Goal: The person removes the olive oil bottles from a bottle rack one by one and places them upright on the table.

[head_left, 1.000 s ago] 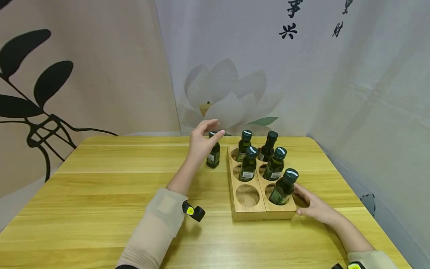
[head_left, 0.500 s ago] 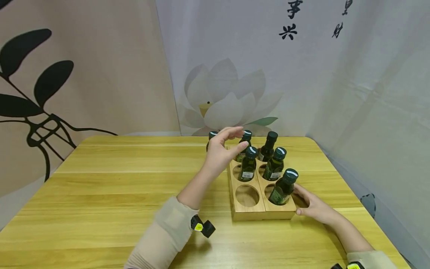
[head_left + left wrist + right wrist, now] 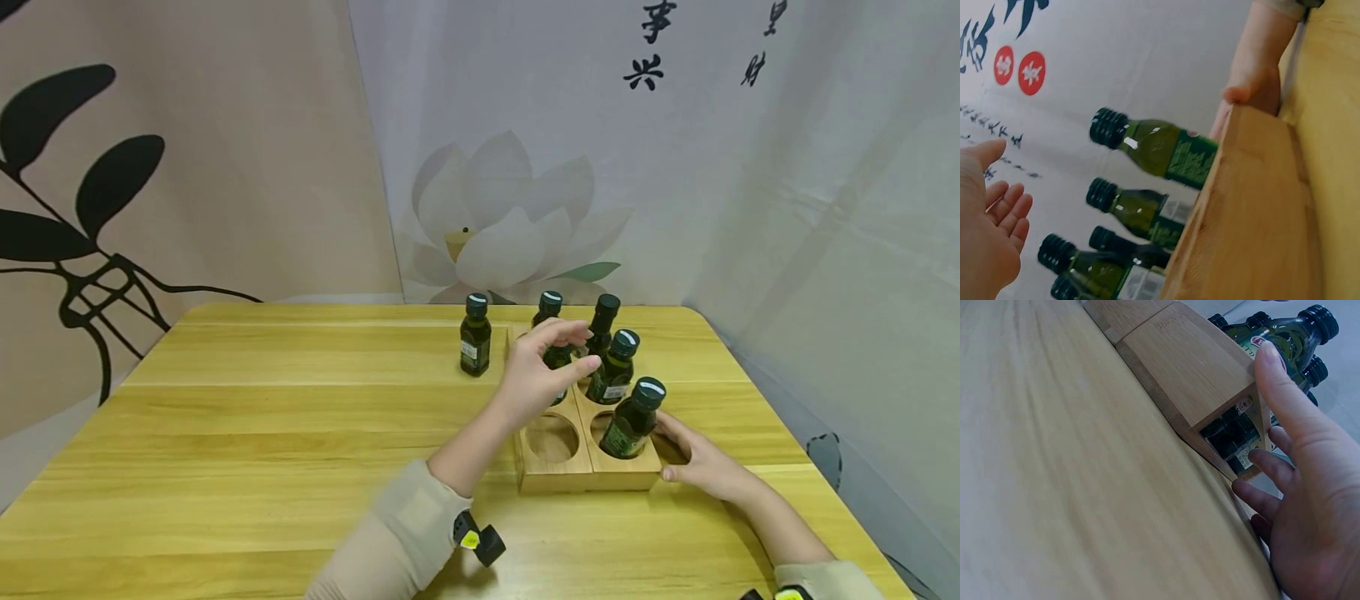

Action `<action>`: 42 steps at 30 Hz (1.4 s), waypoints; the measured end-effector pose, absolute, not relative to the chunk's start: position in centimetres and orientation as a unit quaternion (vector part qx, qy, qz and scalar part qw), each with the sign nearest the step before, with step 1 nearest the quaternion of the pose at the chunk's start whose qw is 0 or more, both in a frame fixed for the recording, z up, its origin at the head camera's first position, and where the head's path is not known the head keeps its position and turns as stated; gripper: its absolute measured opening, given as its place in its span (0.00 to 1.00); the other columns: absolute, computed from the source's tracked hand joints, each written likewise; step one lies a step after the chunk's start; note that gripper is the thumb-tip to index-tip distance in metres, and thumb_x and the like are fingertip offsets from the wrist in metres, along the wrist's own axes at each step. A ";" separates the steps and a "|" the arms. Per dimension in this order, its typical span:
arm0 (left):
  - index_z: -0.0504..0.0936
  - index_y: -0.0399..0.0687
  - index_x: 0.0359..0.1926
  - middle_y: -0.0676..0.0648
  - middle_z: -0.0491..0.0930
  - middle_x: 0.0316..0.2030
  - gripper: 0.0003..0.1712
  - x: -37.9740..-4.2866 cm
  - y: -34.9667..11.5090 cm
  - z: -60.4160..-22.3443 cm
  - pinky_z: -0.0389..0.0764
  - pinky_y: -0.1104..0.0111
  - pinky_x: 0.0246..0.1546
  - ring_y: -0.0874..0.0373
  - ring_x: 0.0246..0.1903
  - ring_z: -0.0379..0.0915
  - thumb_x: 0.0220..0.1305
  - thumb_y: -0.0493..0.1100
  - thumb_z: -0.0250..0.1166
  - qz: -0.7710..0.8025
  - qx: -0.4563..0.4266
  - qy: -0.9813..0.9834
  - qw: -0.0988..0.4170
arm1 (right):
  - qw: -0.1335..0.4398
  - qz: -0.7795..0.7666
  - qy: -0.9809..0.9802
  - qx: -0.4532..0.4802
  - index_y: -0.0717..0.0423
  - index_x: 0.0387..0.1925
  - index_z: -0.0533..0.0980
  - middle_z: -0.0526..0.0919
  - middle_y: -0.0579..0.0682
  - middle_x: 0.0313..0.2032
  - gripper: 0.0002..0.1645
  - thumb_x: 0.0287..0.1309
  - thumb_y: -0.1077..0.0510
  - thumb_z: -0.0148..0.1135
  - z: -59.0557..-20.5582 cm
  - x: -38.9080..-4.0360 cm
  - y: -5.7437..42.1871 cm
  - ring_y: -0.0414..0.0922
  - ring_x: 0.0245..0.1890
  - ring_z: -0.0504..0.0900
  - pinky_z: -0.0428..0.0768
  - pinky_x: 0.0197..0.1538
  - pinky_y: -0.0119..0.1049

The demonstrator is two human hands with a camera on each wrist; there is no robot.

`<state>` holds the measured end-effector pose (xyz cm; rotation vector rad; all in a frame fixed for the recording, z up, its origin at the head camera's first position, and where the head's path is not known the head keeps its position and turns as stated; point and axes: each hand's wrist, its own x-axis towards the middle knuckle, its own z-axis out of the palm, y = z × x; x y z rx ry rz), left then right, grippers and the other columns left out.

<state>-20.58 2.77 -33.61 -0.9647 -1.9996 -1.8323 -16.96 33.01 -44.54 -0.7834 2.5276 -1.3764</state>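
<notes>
My left hand (image 3: 542,375) hovers over the left column of the wooden bottle rack (image 3: 555,482), thumb and fingers apart with nothing between them. It partly hides a green-capped bottle in the middle left hole. My right hand (image 3: 705,460) rests at the rack's near right corner; in the right wrist view its thumb (image 3: 1282,381) lies at the top edge and the relaxed fingers are by the open side. Beside it, a dark green bottle (image 3: 633,421) leans in the near right hole. Several more bottles, such as one in the middle right hole (image 3: 613,368), stand in the rack.
Left of the rack's far end, a single green bottle (image 3: 475,343) stands upright on the wooden table (image 3: 247,442). The rack's near left hole (image 3: 552,439) holds no bottle. A printed curtain (image 3: 510,100) hangs behind the table's far edge.
My left hand has moved right and nearer, from the lone bottle to above the rack, leaving that bottle standing in full view. My right hand stays at the rack's corner.
</notes>
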 end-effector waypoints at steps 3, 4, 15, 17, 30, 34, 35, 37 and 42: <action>0.79 0.40 0.55 0.47 0.80 0.46 0.23 -20.1 3.5 -33.8 0.72 0.63 0.53 0.60 0.47 0.73 0.58 0.39 0.70 -0.628 -0.336 -0.691 0.119 | 0.078 -0.467 0.840 -0.265 0.73 0.71 0.43 0.56 0.76 0.65 0.57 0.61 0.41 0.62 -44.6 -17.0 33.0 0.40 0.65 0.60 0.59 0.59 0.21; 0.79 0.40 0.55 0.47 0.80 0.46 0.23 -20.0 3.7 -33.9 0.72 0.63 0.53 0.60 0.48 0.73 0.58 0.39 0.70 -0.625 -0.337 -0.694 0.117 | 0.077 -0.471 0.837 -0.267 0.72 0.71 0.44 0.57 0.76 0.65 0.57 0.61 0.41 0.62 -44.5 -17.0 33.0 0.34 0.63 0.59 0.59 0.59 0.22; 0.77 0.43 0.58 0.55 0.77 0.48 0.26 -18.8 6.0 -35.5 0.71 0.67 0.54 0.68 0.49 0.71 0.60 0.45 0.70 -0.611 -0.332 -0.716 0.065 | 0.075 -0.490 0.819 -0.288 0.70 0.72 0.45 0.59 0.75 0.64 0.55 0.61 0.42 0.62 -44.5 -17.0 33.0 0.27 0.61 0.60 0.59 0.60 0.22; 0.78 0.44 0.58 0.55 0.78 0.48 0.26 -18.7 6.4 -35.8 0.72 0.65 0.55 0.68 0.49 0.72 0.60 0.46 0.70 -0.613 -0.326 -0.717 0.056 | 0.078 -0.492 0.817 -0.289 0.71 0.71 0.44 0.58 0.76 0.64 0.55 0.61 0.44 0.62 -44.4 -17.0 32.9 0.26 0.61 0.59 0.59 0.60 0.22; 0.79 0.47 0.57 0.58 0.78 0.47 0.26 -18.5 8.6 -36.8 0.75 0.69 0.49 0.68 0.47 0.73 0.58 0.45 0.71 -0.614 -0.297 -0.731 0.030 | 0.096 -0.503 0.810 -0.286 0.74 0.71 0.40 0.48 0.79 0.66 0.55 0.63 0.48 0.62 -44.4 -17.0 33.2 0.24 0.61 0.57 0.58 0.60 0.21; 0.78 0.46 0.58 0.55 0.79 0.48 0.26 -18.5 9.0 -37.1 0.73 0.73 0.50 0.69 0.47 0.72 0.59 0.45 0.70 -0.598 -0.308 -0.739 0.038 | 0.095 -0.494 0.818 -0.278 0.73 0.71 0.40 0.48 0.78 0.66 0.55 0.63 0.48 0.62 -44.4 -16.9 33.2 0.23 0.60 0.57 0.59 0.59 0.21; 0.78 0.46 0.58 0.55 0.79 0.48 0.25 -18.5 9.1 -37.1 0.73 0.73 0.50 0.69 0.47 0.72 0.60 0.45 0.69 -0.596 -0.309 -0.740 0.039 | 0.095 -0.494 0.818 -0.279 0.73 0.71 0.40 0.48 0.78 0.66 0.55 0.63 0.48 0.62 -44.4 -16.9 33.2 0.23 0.60 0.57 0.59 0.59 0.21; 0.78 0.46 0.58 0.54 0.79 0.48 0.25 -18.5 9.2 -37.2 0.74 0.72 0.51 0.69 0.47 0.72 0.60 0.45 0.69 -0.593 -0.310 -0.742 0.041 | 0.094 -0.494 0.817 -0.281 0.73 0.71 0.40 0.48 0.78 0.66 0.55 0.63 0.48 0.62 -44.4 -16.9 33.2 0.24 0.61 0.57 0.59 0.59 0.21; 0.79 0.46 0.57 0.55 0.79 0.49 0.24 -18.3 9.3 -37.0 0.75 0.70 0.50 0.67 0.48 0.72 0.59 0.45 0.69 -0.589 -0.302 -0.749 0.041 | 0.094 -0.497 0.814 -0.284 0.73 0.71 0.40 0.48 0.78 0.66 0.55 0.63 0.48 0.62 -44.5 -17.0 33.3 0.24 0.61 0.56 0.59 0.59 0.21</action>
